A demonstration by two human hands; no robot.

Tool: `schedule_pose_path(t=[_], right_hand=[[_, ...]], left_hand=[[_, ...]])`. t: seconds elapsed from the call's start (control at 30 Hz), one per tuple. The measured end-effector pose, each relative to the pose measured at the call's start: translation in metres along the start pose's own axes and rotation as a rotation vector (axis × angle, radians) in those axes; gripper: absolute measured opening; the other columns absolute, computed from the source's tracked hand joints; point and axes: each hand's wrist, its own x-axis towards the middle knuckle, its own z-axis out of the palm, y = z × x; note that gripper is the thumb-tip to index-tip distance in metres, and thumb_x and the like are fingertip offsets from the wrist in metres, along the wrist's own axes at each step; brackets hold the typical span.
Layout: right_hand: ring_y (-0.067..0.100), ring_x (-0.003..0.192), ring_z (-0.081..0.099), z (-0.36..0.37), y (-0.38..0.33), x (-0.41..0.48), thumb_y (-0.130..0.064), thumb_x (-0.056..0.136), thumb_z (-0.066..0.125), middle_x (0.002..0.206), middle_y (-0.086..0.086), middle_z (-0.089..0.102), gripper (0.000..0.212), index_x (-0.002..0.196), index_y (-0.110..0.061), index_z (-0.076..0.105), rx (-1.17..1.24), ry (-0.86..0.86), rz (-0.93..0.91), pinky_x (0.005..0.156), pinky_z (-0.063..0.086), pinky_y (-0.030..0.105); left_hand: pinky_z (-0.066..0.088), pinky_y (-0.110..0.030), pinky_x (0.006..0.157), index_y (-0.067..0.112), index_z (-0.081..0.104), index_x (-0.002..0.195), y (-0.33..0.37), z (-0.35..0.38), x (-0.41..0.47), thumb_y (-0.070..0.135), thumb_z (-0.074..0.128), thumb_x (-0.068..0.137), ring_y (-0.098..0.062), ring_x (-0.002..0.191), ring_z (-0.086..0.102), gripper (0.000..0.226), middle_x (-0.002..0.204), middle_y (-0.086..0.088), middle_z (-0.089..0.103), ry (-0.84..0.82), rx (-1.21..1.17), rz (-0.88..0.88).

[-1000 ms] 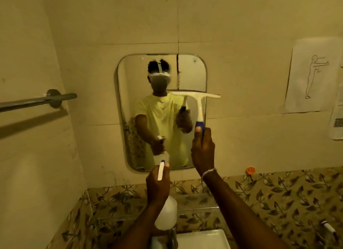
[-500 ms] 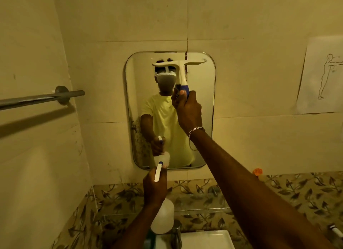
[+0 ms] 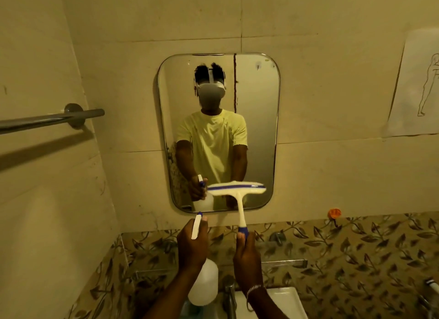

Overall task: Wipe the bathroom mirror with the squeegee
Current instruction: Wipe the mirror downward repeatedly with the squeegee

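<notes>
A rounded rectangular mirror hangs on the tiled wall and reflects a person in a yellow shirt. My right hand grips the blue handle end of a white squeegee. Its blade lies across the mirror's lower right part, near the bottom edge. My left hand holds a white spray bottle by its trigger head, just below the mirror's lower left corner.
A metal towel bar juts out from the left wall. A paper with a figure drawing is taped at the right. Below are leaf-patterned tiles, a tap and a white sink. An orange hook sits right of the mirror.
My right hand has drawn the squeegee from the mirror's top down to near its bottom edge. The left hand stays with the spray bottle below the mirror.
</notes>
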Motion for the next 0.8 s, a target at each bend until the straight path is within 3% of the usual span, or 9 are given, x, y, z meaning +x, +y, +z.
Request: schedule_pose_path(t=[0.1,0.2,0.33,0.43,0.57,0.73,0.8], right_hand=[[0.015,0.060,0.066,0.002,0.028,-0.022,-0.041,0.104,0.033,0.072,0.003,0.066,0.028,0.118,-0.021,0.046,-0.067,-0.094,0.142,0.055,0.056,0.030],[0.019,0.063,0.066,-0.003,0.041,-0.035,-0.041,0.104,0.034,0.074,0.006,0.064,0.033,0.117,-0.014,0.048,-0.066,-0.098,0.209,0.059,0.056,0.035],[0.016,0.056,0.062,-0.023,0.024,-0.031,-0.056,0.093,0.028,0.065,0.003,0.061,0.046,0.111,-0.020,0.051,-0.027,0.003,0.130,0.051,0.048,0.032],[0.007,0.049,0.056,-0.047,-0.024,0.001,-0.060,0.093,0.029,0.060,-0.001,0.056,0.044,0.103,-0.024,0.052,0.050,0.119,-0.055,0.043,0.041,0.021],[0.000,0.045,0.053,-0.087,-0.118,0.075,-0.040,0.105,0.038,0.060,-0.006,0.051,0.018,0.098,-0.026,0.047,0.091,0.195,-0.272,0.037,0.038,0.014],[-0.012,0.051,0.056,-0.133,-0.228,0.162,-0.039,0.106,0.038,0.067,-0.010,0.052,0.034,0.108,-0.008,0.052,0.141,0.292,-0.413,0.038,0.037,0.006],[-0.003,0.052,0.058,-0.141,-0.253,0.184,-0.043,0.105,0.037,0.070,-0.011,0.052,0.040,0.111,-0.007,0.052,0.138,0.294,-0.432,0.038,0.039,0.007]], left_hand=[[0.051,-0.015,0.053,0.024,0.069,0.087,-0.004,-0.004,-0.001,0.030,0.063,0.096,-0.006,0.065,0.069,0.011,0.070,0.011,0.068,-0.017,0.013,-0.008],[0.052,-0.021,0.054,0.028,0.066,0.082,-0.005,-0.004,-0.001,0.031,0.063,0.096,-0.009,0.064,0.067,0.014,0.067,0.009,0.067,-0.011,0.035,-0.007],[0.053,-0.020,0.054,0.031,0.065,0.079,-0.005,-0.003,0.002,0.033,0.062,0.096,-0.006,0.064,0.068,0.017,0.066,0.009,0.068,-0.013,0.022,0.007],[0.053,-0.019,0.053,0.026,0.067,0.079,0.000,0.001,0.006,0.034,0.063,0.095,-0.002,0.066,0.066,0.019,0.064,0.008,0.067,-0.011,0.009,0.035],[0.057,-0.024,0.054,0.030,0.065,0.078,0.010,0.007,0.008,0.033,0.064,0.093,-0.003,0.065,0.068,0.015,0.066,0.008,0.068,-0.016,-0.059,0.044],[0.051,-0.018,0.049,0.032,0.062,0.072,0.017,0.013,0.008,0.047,0.059,0.089,-0.005,0.063,0.068,0.023,0.062,0.005,0.067,-0.015,-0.112,0.023],[0.050,-0.015,0.048,0.033,0.063,0.073,0.019,0.015,0.010,0.052,0.057,0.086,-0.003,0.067,0.068,0.024,0.064,0.006,0.068,-0.008,-0.109,0.022]])
